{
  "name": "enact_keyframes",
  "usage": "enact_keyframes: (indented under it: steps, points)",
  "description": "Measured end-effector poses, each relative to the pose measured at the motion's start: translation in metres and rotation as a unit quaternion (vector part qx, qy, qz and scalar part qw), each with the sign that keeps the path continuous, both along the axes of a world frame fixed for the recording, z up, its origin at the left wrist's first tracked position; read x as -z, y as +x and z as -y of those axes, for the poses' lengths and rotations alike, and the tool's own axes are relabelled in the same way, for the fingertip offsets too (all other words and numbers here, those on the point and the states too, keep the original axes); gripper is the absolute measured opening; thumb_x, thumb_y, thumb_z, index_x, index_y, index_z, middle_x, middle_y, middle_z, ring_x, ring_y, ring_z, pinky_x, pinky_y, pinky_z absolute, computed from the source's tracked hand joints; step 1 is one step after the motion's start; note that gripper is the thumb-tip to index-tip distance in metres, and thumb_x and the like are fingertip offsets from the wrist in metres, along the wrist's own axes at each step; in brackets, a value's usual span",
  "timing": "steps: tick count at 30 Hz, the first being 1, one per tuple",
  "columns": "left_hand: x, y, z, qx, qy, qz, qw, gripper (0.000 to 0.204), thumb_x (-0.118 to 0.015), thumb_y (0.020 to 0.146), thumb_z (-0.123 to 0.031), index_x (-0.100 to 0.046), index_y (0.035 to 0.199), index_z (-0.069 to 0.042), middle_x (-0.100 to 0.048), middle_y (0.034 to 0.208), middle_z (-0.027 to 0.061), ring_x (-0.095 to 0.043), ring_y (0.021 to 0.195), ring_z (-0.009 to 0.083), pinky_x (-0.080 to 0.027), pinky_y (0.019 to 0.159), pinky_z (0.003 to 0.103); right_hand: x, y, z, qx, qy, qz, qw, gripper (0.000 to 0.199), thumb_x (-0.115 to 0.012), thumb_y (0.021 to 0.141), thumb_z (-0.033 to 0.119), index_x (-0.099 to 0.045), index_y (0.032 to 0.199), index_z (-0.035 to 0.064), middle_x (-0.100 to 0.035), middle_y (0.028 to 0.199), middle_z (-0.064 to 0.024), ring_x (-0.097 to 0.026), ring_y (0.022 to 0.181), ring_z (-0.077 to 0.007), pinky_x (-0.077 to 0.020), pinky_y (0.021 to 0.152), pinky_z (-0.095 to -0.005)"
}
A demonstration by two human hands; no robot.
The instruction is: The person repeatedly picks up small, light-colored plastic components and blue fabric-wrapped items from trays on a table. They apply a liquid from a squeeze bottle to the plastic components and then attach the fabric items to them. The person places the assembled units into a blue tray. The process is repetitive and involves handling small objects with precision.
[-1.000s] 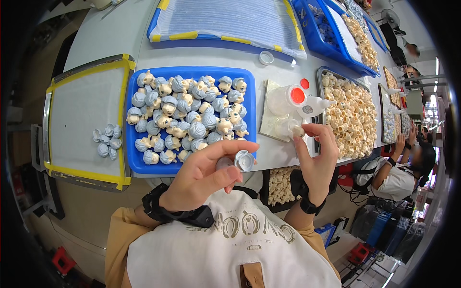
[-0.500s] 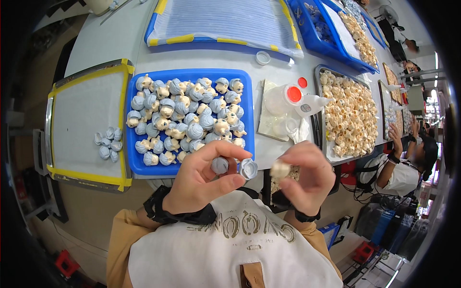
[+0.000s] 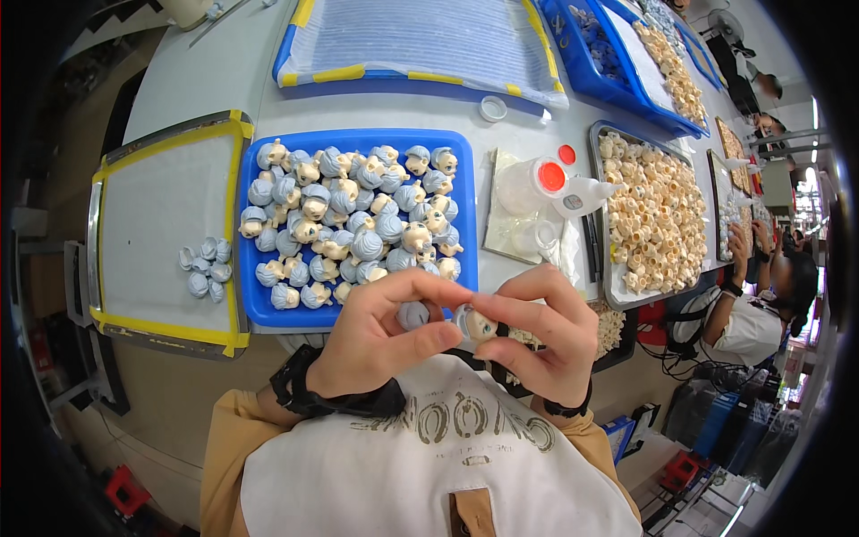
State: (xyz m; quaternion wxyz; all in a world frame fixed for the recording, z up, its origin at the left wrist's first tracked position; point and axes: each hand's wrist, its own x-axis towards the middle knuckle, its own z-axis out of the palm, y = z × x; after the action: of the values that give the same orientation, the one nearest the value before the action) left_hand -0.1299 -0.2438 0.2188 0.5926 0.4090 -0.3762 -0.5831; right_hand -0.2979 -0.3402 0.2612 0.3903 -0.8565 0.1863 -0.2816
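Observation:
In front of my chest, my left hand (image 3: 376, 336) is closed, pinching a blue-grey doll hair piece (image 3: 462, 319) between thumb and forefinger. A second hair piece (image 3: 412, 315) is tucked inside its curled fingers. My right hand (image 3: 553, 338) grips a cream doll face (image 3: 482, 328) with painted eyes, and the face meets the pinched hair piece. Whether the two parts are fully seated cannot be made out. Just beyond my left hand, a blue tray (image 3: 469, 206) is filled with doll heads (image 3: 367, 243) with blue-grey hair.
Left lies a yellow-taped board (image 3: 161, 215) with several loose hair pieces (image 3: 216, 271). Right of the blue tray stand a red-topped bottle (image 3: 528, 183) and a squeeze bottle (image 3: 582, 197). A metal tray holds many cream face parts (image 3: 658, 215). A co-worker (image 3: 752, 313) sits far right.
My right hand has moved left with the doll face and brought it against the hair piece in my left hand. The face has turned so its eyes show.

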Motion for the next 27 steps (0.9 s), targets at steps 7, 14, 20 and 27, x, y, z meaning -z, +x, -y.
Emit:
enact_keyframes:
  steps: [7, 14, 20, 27]
  points:
    - [-0.011, 0.005, -0.003, 0.046, 0.104, -0.111, 0.987, 0.057, -0.061, 0.086, -0.022, -0.033, 0.131, -0.001, -0.061, 0.092, 0.0033, -0.052, 0.071, 0.0028, -0.042, 0.058, 0.016, 0.013, 0.014, -0.007, 0.041, -0.109, 0.016, 0.993, 0.045, -0.077, 0.056, 0.022, -0.064, 0.094, 0.0031, -0.058, 0.086, -0.0065, -0.053, 0.071, -0.0229, -0.0426, 0.062, -0.0324]
    - [0.0, 0.0, 0.0, 0.102, 0.043, -0.016, 0.994, 0.039, -0.057, 0.088, -0.024, -0.047, 0.117, 0.0, -0.057, 0.09, 0.002, -0.05, 0.076, 0.0039, -0.041, 0.064, 0.018, 0.01, 0.006, 0.001, 0.02, -0.159, 0.027, 0.987, 0.039, -0.075, 0.056, 0.027, -0.065, 0.086, 0.0035, -0.059, 0.08, -0.0039, -0.052, 0.065, -0.0185, -0.0366, 0.057, -0.0293]
    - [-0.006, 0.003, -0.002, 0.185, 0.079, -0.08, 0.976, 0.034, -0.052, 0.091, -0.028, -0.052, 0.109, 0.001, -0.055, 0.084, 0.0007, -0.049, 0.076, 0.0051, -0.039, 0.067, 0.019, 0.012, 0.006, 0.004, -0.042, -0.106, 0.035, 0.993, 0.045, -0.074, 0.062, 0.033, -0.063, 0.093, 0.0016, -0.06, 0.082, -0.0071, -0.054, 0.068, -0.0219, -0.0397, 0.06, -0.0311]
    - [0.008, 0.013, -0.002, -0.029, 0.041, -0.198, 0.979, 0.052, -0.032, 0.095, -0.045, -0.048, 0.112, 0.001, -0.051, 0.066, 0.0014, -0.041, 0.05, 0.0062, -0.031, 0.042, 0.019, 0.002, -0.029, 0.013, 0.176, -0.087, -0.005, 0.98, 0.037, -0.071, 0.072, 0.02, -0.061, 0.099, -0.0028, -0.062, 0.085, -0.0124, -0.058, 0.074, -0.0239, -0.046, 0.069, -0.0315]
